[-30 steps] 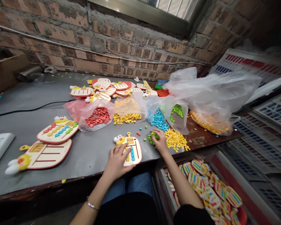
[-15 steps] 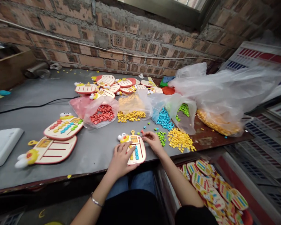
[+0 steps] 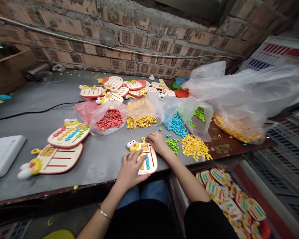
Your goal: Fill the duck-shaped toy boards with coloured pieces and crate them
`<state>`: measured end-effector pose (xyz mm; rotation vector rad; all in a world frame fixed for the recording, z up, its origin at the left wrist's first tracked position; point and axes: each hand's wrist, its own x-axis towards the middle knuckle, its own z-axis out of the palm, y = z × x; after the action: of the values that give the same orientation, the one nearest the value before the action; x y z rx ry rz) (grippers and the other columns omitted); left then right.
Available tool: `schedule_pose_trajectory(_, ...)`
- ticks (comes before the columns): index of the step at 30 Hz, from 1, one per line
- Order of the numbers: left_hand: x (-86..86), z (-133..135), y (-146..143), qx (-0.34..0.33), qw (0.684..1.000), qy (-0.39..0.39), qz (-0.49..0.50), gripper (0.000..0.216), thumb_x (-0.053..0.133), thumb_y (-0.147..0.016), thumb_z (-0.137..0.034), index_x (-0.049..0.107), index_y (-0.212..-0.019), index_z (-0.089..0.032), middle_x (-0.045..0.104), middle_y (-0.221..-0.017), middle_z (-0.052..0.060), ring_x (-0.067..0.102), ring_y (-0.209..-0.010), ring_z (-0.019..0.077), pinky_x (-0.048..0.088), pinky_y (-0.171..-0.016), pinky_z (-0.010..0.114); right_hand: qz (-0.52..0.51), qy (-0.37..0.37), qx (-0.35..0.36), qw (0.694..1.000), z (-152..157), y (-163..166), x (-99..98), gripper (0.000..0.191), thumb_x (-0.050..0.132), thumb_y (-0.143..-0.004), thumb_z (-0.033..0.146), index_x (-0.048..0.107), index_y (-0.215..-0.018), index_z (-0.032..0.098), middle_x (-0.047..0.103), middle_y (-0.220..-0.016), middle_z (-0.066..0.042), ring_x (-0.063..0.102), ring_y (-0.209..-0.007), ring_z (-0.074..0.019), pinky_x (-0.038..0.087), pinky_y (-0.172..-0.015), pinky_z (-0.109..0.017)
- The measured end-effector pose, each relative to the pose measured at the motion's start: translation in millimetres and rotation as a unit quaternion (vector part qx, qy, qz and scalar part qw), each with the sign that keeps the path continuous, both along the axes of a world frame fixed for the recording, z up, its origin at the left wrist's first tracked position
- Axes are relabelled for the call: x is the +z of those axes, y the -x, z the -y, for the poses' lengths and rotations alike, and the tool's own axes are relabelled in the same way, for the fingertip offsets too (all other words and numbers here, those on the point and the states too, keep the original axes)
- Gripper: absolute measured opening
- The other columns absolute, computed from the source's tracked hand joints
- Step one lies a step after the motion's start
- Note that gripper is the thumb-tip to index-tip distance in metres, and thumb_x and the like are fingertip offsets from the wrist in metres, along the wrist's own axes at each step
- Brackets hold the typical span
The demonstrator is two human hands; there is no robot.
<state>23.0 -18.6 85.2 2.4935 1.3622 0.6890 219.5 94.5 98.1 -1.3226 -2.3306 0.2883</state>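
Note:
A cream toy board (image 3: 153, 166) with a red rim and a duck head lies at the table's front edge. Its slots carry a column of blue beads (image 3: 147, 162) and some yellow beads (image 3: 142, 165), partly covered by fingers. My left hand (image 3: 131, 165) grips the board's left side, fingers across its face and thumb at the lower edge. Bent together, the fingers of my right hand (image 3: 158, 143) are at the board's top right corner; what they hold is hidden. Green beads (image 3: 173, 145) lie in a loose heap just right of that hand.
Bags of red (image 3: 109, 120), yellow (image 3: 142, 121), blue (image 3: 178, 125) and green beads (image 3: 199, 114) stand behind. A yellow bead heap (image 3: 195, 147) lies right. Several slotted boards (image 3: 112, 83) are piled at the back, two (image 3: 64, 159) at left. A bin of filled boards (image 3: 229, 199) sits below right.
My right hand has moved slightly left, from loose beads beside the board to its top right corner. My left hand keeps its grip. The view has shifted a little.

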Motion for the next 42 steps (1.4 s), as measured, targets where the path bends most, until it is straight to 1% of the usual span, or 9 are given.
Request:
schedule_pose_trajectory(6, 0.8, -0.5, -0.2, -0.001, 1.0, 0.007, -0.002, 0.061, 0.066, -0.075, -0.049, 0.053, -0.128, -0.024, 0.045, -0.143, 0.011, 0.038, -0.127, 0.0324, 0.026, -0.104, 0.049, -0.118, -0.005, 0.025, 0.993, 32.2, -7.0, 1.6, 0.012, 0.056, -0.087, 0.012, 0.064, -0.084, 0.021, 0.066, -0.09, -0.006, 0.057, -0.09, -0.0216, 0.046, -0.082, -0.036)
schedule_pose_trajectory(19, 0.5, -1.4, -1.2, 0.004, 1.0, 0.005, -0.018, 0.058, 0.063, -0.077, -0.049, 0.053, -0.128, -0.022, 0.046, -0.142, 0.012, 0.04, -0.125, 0.0325, 0.026, -0.103, 0.05, 0.02, -0.05, -0.001, 0.999, 36.7, -2.9, -1.1, 0.007, 0.056, -0.089, 0.018, 0.063, -0.088, 0.02, 0.065, -0.093, -0.008, 0.053, -0.096, -0.0245, 0.043, -0.08, -0.037)
schedule_pose_trajectory(26, 0.9, -1.6, -1.9, 0.008, 1.0, 0.007, -0.013, 0.06, 0.064, -0.076, -0.048, 0.053, -0.129, -0.023, 0.045, -0.142, 0.012, 0.039, -0.126, 0.033, 0.027, -0.102, 0.049, -0.015, 0.013, 0.041, 0.999, 47.0, -7.6, 10.4, 0.007, 0.06, -0.085, 0.016, 0.065, -0.081, 0.021, 0.066, -0.087, -0.005, 0.057, -0.094, -0.0231, 0.042, -0.082, -0.037)
schedule_pose_trajectory(28, 1.3, -1.7, -1.9, 0.008, 1.0, 0.007, -0.013, 0.06, 0.065, -0.075, -0.048, 0.054, -0.128, -0.023, 0.046, -0.141, 0.013, 0.039, -0.126, 0.0332, 0.027, -0.102, 0.049, -0.062, 0.036, 0.057, 0.996, 42.7, -20.2, 18.9, 0.006, 0.061, -0.085, 0.019, 0.066, -0.081, 0.021, 0.067, -0.084, -0.003, 0.059, -0.09, -0.0215, 0.044, -0.082, -0.036)
schedule_pose_trajectory(31, 1.6, -1.9, -1.8, 0.005, 1.0, 0.006, -0.015, 0.06, 0.065, -0.075, -0.049, 0.054, -0.128, -0.022, 0.046, -0.141, 0.013, 0.04, -0.125, 0.0333, 0.027, -0.102, 0.049, -0.12, -0.001, -0.032, 0.992, 15.0, -41.0, 22.0, 0.012, 0.056, -0.087, 0.018, 0.067, -0.09, 0.02, 0.067, -0.092, -0.006, 0.06, -0.091, -0.0212, 0.046, -0.085, -0.035)
schedule_pose_trajectory(33, 2.0, -1.9, -1.9, 0.006, 1.0, 0.009, -0.016, 0.058, 0.064, -0.076, -0.049, 0.055, -0.127, -0.022, 0.046, -0.142, 0.012, 0.039, -0.126, 0.0332, 0.028, -0.102, 0.049, -0.091, -0.016, -0.104, 0.99, -12.8, -50.5, 16.7, 0.017, 0.056, -0.085, 0.013, 0.068, -0.095, 0.017, 0.065, -0.1, -0.01, 0.059, -0.096, -0.0227, 0.046, -0.087, -0.037)
schedule_pose_trajectory(35, 2.6, -1.9, -2.0, 0.008, 1.0, 0.013, -0.016, 0.058, 0.063, -0.077, -0.049, 0.055, -0.127, -0.022, 0.046, -0.142, 0.012, 0.039, -0.126, 0.033, 0.028, -0.102, 0.049, -0.027, 0.013, -0.129, 0.991, -37.1, -54.7, 9.6, 0.017, 0.057, -0.081, 0.008, 0.07, -0.09, 0.015, 0.064, -0.1, -0.012, 0.059, -0.095, -0.0234, 0.046, -0.087, -0.037)
schedule_pose_trajectory(38, 3.9, -1.7, -2.2, 0.01, 1.0, 0.012, -0.016, 0.058, 0.064, -0.076, -0.049, 0.055, -0.126, -0.021, 0.047, -0.141, 0.012, 0.04, -0.125, 0.0328, 0.029, -0.101, 0.048, -0.009, 0.038, -0.113, 0.993, -47.6, -51.7, 5.1, 0.016, 0.057, -0.08, 0.005, 0.068, -0.077, 0.016, 0.066, -0.088, -0.009, 0.06, -0.085, -0.021, 0.048, -0.081, -0.034)
schedule_pose_trajectory(42, 4.7, -1.8, -2.2, 0.009, 1.0, 0.006, -0.015, 0.061, 0.066, -0.074, -0.05, 0.055, -0.127, -0.023, 0.047, -0.141, 0.012, 0.041, -0.124, 0.0325, 0.029, -0.102, 0.048, -0.157, 0.012, -0.03, 0.987, -11.3, -35.0, 6.4, 0.008, 0.06, -0.083, 0.014, 0.067, -0.086, 0.018, 0.068, -0.09, -0.006, 0.062, -0.084, -0.0187, 0.05, -0.077, -0.031)
